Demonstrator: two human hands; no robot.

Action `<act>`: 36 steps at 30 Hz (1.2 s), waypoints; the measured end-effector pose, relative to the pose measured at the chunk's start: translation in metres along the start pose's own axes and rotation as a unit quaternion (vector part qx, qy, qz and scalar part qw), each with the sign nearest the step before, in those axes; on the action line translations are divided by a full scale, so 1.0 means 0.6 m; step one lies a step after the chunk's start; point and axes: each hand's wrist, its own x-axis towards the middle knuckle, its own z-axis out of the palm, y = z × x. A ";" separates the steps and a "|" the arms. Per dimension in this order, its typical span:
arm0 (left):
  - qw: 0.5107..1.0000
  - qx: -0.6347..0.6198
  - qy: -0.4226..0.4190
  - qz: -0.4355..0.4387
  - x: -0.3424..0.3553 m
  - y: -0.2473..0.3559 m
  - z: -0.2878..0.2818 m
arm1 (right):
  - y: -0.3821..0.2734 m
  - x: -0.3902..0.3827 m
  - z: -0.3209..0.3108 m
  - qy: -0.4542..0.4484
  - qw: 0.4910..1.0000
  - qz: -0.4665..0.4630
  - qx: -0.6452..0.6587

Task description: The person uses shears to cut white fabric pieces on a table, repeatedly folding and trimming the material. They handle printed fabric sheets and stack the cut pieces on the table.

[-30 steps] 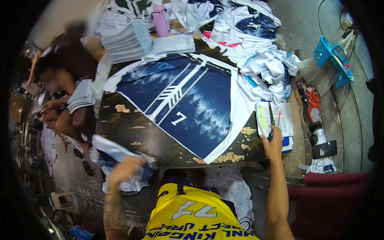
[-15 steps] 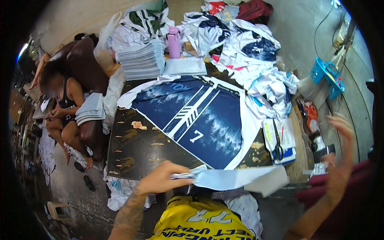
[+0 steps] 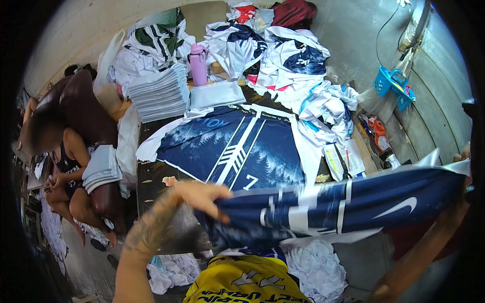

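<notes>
A navy and white printed fabric panel (image 3: 323,212) stretches between my two hands over the table's near edge. My left hand (image 3: 204,198) is closed on its left end, with the cloth bunched and hanging below the fingers. At the far right my right hand (image 3: 464,160) grips the other end; the dark rim of the picture cuts off part of it. Beyond the held cloth, a navy jersey piece (image 3: 202,146) with white stripes and a pale tree print lies spread on the dark tabletop (image 3: 156,194). The held panel covers its near edge.
Behind stand a pile of folded pale cloths (image 3: 159,93) and a pink bottle (image 3: 199,65). Heaped garments (image 3: 298,55) line the back and right. A blue basket (image 3: 394,86) hangs at right. On the left, a person (image 3: 76,151) sits by brown leather seating (image 3: 78,101).
The cloth at my left hand has been opened out from a narrow pale fold into a wide navy panel. My right hand, empty before, now holds its right end. The view has shifted.
</notes>
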 end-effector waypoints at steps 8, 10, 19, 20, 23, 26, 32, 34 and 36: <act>0.588 0.330 0.737 -0.045 -0.051 0.089 -0.433 | 0.217 0.150 0.149 -0.122 0.955 0.189 -0.195; 0.453 0.362 0.801 0.151 -0.077 0.060 -0.450 | 0.270 0.078 0.171 0.197 0.960 0.047 -0.194; 0.719 0.369 0.573 -0.139 -0.074 -0.424 -0.273 | 0.347 -0.453 0.585 0.075 0.840 0.536 0.022; 0.734 0.372 0.550 -0.139 -0.076 -0.447 -0.254 | 0.346 -0.475 0.609 0.167 0.768 0.598 0.154; 0.850 -0.081 0.473 -0.219 -0.090 -0.479 -0.207 | 0.312 -0.522 0.659 0.262 0.686 0.661 0.157; 0.821 -0.343 0.443 -0.111 -0.092 -0.502 -0.172 | 0.268 -0.556 0.683 0.352 0.581 0.710 0.184; 0.790 0.057 0.600 -0.109 -0.027 -0.559 -0.093 | 0.195 -0.600 0.705 0.228 0.616 0.747 -0.102; 0.832 0.179 0.489 -0.192 -0.013 -0.551 -0.033 | 0.183 -0.607 0.715 0.196 0.643 0.726 -0.148; 0.789 0.326 0.473 -0.219 -0.016 -0.530 0.039 | 0.184 -0.619 0.722 0.178 0.663 0.697 -0.208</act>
